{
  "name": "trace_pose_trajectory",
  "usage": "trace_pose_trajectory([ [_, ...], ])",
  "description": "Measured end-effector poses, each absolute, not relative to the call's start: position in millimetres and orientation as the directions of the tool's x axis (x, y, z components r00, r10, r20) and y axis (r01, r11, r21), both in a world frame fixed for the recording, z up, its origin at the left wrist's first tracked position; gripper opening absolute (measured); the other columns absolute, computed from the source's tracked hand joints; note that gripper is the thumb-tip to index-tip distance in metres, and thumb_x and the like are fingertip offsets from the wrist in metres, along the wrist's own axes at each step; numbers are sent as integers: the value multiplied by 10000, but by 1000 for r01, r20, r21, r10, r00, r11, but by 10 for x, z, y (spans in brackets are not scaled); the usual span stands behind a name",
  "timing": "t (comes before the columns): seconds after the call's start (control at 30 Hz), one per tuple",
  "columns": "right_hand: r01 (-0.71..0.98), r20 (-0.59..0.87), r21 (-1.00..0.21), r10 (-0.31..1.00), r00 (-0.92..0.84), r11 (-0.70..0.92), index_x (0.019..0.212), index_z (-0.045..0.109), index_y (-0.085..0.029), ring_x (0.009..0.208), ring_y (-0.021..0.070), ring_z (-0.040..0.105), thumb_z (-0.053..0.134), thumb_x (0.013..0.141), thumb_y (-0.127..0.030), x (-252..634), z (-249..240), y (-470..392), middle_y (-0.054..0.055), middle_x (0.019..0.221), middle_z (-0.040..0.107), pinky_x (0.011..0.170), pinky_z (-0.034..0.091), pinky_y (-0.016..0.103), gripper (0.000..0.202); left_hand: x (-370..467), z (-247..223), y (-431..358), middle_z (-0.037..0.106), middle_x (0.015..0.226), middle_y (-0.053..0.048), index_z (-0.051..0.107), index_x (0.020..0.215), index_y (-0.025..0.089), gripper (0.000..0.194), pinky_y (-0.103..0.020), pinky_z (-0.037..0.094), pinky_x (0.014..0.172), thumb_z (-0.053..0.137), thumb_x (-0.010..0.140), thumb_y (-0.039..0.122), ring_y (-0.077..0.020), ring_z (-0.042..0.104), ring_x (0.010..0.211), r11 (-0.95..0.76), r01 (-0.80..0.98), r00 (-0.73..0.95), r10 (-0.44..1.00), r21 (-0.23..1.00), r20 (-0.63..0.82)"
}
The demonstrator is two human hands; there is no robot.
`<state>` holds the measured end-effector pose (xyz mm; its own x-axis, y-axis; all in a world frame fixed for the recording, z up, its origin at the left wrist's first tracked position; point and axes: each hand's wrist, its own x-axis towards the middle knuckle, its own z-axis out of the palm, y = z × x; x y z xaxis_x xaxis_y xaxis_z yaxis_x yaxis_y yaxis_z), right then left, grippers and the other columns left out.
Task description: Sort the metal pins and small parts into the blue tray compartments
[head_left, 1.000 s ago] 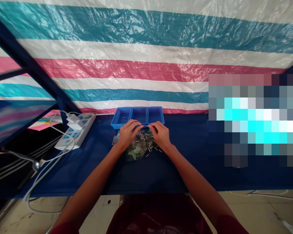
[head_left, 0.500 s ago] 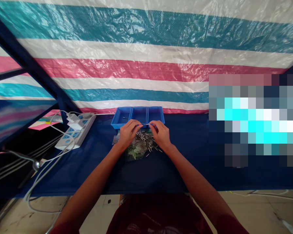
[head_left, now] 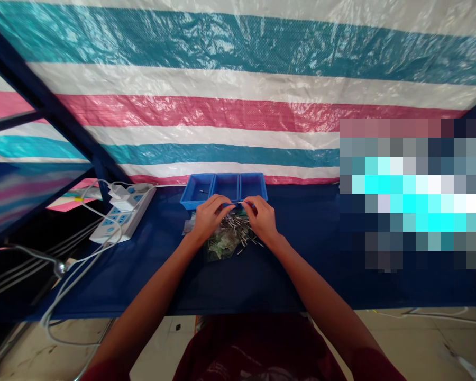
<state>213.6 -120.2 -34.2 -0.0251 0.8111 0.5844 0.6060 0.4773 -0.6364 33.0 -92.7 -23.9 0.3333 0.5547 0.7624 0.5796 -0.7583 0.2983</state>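
Holding a slim metal piece (head_left: 236, 202) level between left hand (head_left: 211, 216) and right hand (head_left: 262, 216), at the near rim of the three-compartment blue tray (head_left: 253, 188), above it or just before it (depth hard to judge). Pinching narrowly on both sides, thumb against fingers, with only a short stretch bare between (one piece or two meeting end to end: too small to tell). Probably gripped by the tips to leave the middle in plain sight, and held high to avoid the heap beneath. On the near side of the tray, a loose pile of metal pins (head_left: 238, 226), partly over a clear plastic bag (head_left: 221, 250) with pale greenish contents, likely placed there for easy reach by either hand. In the tray's left compartment, a single pin (head_left: 202, 191), apparently separated from the pile by the walls. Left of the tray, well apart, a white power strip (head_left: 119, 226), presumably set aside from the forearms. Under the tray, a dark blue desk (head_left: 301, 233); behind it, a striped sheet (head_left: 241, 114).
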Motion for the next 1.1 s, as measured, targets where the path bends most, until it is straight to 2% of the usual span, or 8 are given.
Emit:
trace_pose_trajectory([
  [0.47, 640, 616, -582, 786, -56, 502, 790, 629, -181, 649, 128, 529, 399, 1001, -370, 2122, -314, -1219, 31, 741, 586, 654, 406, 246, 365, 345, -201, -965, 685, 828, -36, 653, 879, 160, 157, -222, 466, 593, 614, 918, 307, -96, 579, 623, -777, 552, 309, 529, 303, 790],
  [0.67, 603, 649, -567, 755, -91, 561, 819, 637, -186, 672, 139, 549, 419, 998, -372, 2114, -350, -1196, 31, 754, 612, 664, 411, 253, 337, 373, -153, -1003, 672, 814, -26, 674, 850, 164, 152, -213, 468, 550, 670, 867, 315, -95, 575, 608, -740, 411, 206, 644, 532, 737],
  [0.87, 582, 637, -595, 767, -79, 554, 950, 657, -182, 713, 152, 592, 415, 996, -341, 2108, -358, -1196, 50, 855, 664, 696, 437, 262, 293, 381, -161, -1025, 707, 986, -86, 643, 883, 159, 163, -228, 509, 564, 641, 870, 322, -141, 658, 735, -606, 227, 81, 792, 762, 606],
  [1.1, 582, 646, -595, 761, -66, 555, 940, 662, -178, 698, 153, 594, 416, 994, -324, 2116, -343, -1197, 50, 840, 667, 685, 435, 266, 291, 411, -123, -1002, 738, 931, -76, 517, 913, 208, 200, -272, 568, 552, 609, 882, 383, -189, 714, 742, -472, -89, -19, 881, 877, 472],
])
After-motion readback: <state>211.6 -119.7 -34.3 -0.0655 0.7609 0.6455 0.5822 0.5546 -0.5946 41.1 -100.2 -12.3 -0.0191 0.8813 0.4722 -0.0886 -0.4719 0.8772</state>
